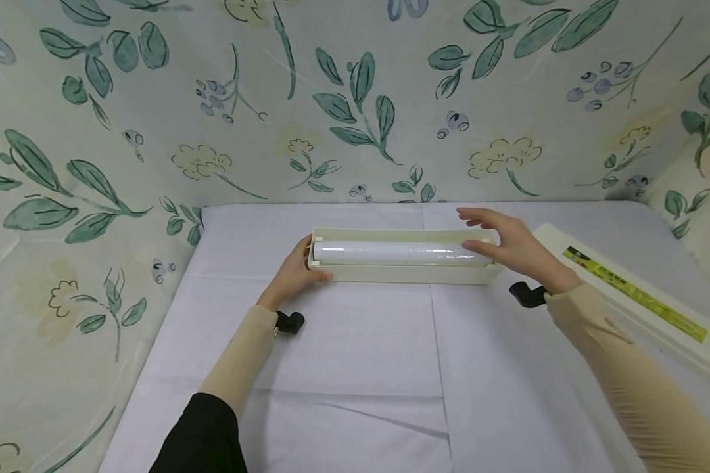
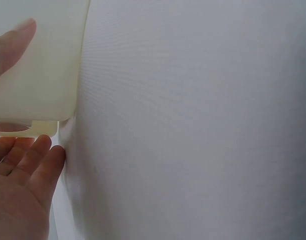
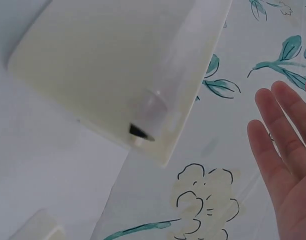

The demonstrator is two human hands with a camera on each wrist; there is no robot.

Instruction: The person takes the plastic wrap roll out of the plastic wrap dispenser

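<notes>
A long cream plastic box (image 1: pixel 402 274) lies open on the white cloth, with a shiny roll of plastic wrap (image 1: pixel 390 251) inside it. My left hand (image 1: pixel 296 270) grips the box's left end, thumb on the front wall and fingers around the end. In the left wrist view that thumb lies against the box (image 2: pixel 38 80), with the other fingers at its end. Over the box's right end, my right hand (image 1: pixel 517 246) has thumb and fingers spread apart above the roll. The right wrist view shows the right hand (image 3: pixel 293 165) with extended fingers beside the box (image 3: pixel 83 60).
A long cream lid (image 1: pixel 674 341) with a yellow-green label (image 1: pixel 639 293) lies slanted at the right, partly behind my right forearm. White cloth (image 1: pixel 355 355) with creases covers the table. A floral sheet (image 1: pixel 414 131) hangs at the back and sides.
</notes>
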